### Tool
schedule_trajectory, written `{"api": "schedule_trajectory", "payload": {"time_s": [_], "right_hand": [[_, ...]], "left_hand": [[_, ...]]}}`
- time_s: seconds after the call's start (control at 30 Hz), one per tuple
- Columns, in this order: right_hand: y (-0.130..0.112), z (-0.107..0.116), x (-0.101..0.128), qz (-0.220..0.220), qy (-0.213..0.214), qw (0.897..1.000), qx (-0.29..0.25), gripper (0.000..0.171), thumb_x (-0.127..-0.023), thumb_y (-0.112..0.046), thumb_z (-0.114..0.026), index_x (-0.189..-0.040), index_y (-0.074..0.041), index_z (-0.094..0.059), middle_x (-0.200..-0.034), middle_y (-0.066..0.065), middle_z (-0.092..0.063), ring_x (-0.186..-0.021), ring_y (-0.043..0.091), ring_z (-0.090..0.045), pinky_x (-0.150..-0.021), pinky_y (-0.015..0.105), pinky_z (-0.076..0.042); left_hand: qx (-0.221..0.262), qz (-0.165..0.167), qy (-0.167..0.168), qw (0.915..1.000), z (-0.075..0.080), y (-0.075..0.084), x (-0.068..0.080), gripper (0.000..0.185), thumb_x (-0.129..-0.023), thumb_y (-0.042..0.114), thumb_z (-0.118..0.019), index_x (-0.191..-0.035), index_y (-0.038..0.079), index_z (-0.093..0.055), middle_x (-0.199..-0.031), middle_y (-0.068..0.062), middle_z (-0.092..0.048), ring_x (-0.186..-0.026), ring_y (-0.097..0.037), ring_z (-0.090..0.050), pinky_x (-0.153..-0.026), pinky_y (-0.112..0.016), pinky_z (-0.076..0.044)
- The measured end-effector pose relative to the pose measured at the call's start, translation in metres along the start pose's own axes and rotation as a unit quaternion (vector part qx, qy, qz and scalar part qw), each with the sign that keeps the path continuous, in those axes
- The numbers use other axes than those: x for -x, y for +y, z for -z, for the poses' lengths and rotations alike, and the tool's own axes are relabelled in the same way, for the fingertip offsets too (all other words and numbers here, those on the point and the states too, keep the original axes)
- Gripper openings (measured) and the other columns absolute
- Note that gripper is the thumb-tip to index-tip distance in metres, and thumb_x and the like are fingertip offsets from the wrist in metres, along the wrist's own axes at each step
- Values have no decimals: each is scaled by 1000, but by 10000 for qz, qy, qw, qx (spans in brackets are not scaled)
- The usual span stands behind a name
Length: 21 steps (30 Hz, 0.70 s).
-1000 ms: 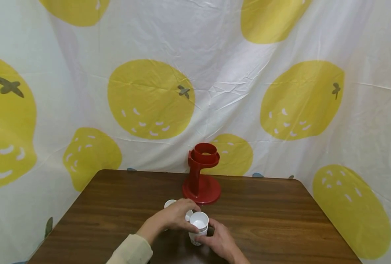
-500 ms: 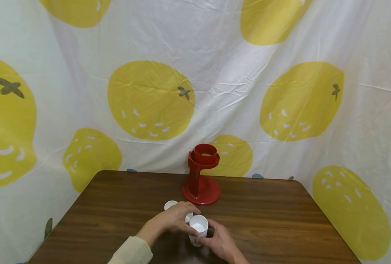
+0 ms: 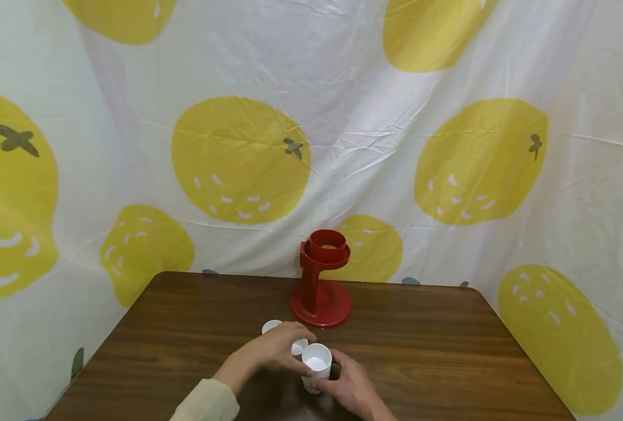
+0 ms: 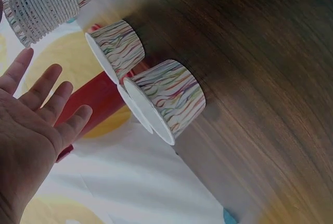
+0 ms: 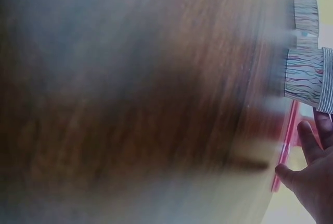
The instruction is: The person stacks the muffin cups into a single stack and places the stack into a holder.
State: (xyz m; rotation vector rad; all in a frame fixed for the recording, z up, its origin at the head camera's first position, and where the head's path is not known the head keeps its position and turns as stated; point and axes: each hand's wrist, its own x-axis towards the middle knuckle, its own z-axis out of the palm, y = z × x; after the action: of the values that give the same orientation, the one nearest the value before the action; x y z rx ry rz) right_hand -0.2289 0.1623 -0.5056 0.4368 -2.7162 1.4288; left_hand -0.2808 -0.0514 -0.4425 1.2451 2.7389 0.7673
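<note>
A stack of white paper cups (image 3: 317,358) stands upright near the front of the table. My right hand (image 3: 349,383) grips it low, with the thumb on the near side and fingers round the right. My left hand (image 3: 275,349) reaches over from the left, its thumb and fingertips around the top cup's rim. In the left wrist view the nested stack (image 4: 44,10) shows several rims, and the left fingers (image 4: 48,81) are fairly straight and spread. Single cups with wavy coloured stripes, one cup (image 4: 122,47) and another cup (image 4: 174,96), stand apart, partly behind the left hand in the head view.
A red stand (image 3: 322,304) with a ring-shaped holder at its top stands behind the cups. The brown wooden table (image 3: 437,351) reaches back to a lemon-print curtain (image 3: 364,117), which hangs behind and at both sides.
The top cup's rim has sunk a little between my hands. My left hand has drawn slightly back to the left, while the right hand stays round the stack.
</note>
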Motion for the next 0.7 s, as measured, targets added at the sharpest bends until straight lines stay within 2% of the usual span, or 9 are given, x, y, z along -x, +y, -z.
{"api": "schedule_trajectory", "payload": {"time_s": [0.23,0.43,0.7], "right_hand": [[0,-1,1,33,68,10000,-51,59,-76,-38,-86,-123,-12,-64,-115,-2,-67,-111,24,-59,-96,52,-44],[1,-2,1,71,33,9998,-177,61,-75,-36,-86,-124,-9,-62,-117,1,-67,-113,28,-59,-98,56,-43],[0,0,-1,-45,-70,9995,-306,65,-76,-35,-87,-128,-8,-60,-120,2,-66,-115,28,-58,-99,57,-42]], "left_hand": [[177,80,66,9998,4,-3,5,65,-75,42,-85,-125,6,-64,-124,-6,-61,-119,-25,-53,-102,-43,-42],[109,0,183,9998,5,-9,8,63,-75,44,-84,-123,7,-65,-121,-5,-63,-114,-23,-55,-100,-41,-43],[408,322,146,9985,11,-17,14,66,-75,44,-85,-125,7,-64,-123,-6,-61,-116,-27,-52,-99,-44,-43]]}}
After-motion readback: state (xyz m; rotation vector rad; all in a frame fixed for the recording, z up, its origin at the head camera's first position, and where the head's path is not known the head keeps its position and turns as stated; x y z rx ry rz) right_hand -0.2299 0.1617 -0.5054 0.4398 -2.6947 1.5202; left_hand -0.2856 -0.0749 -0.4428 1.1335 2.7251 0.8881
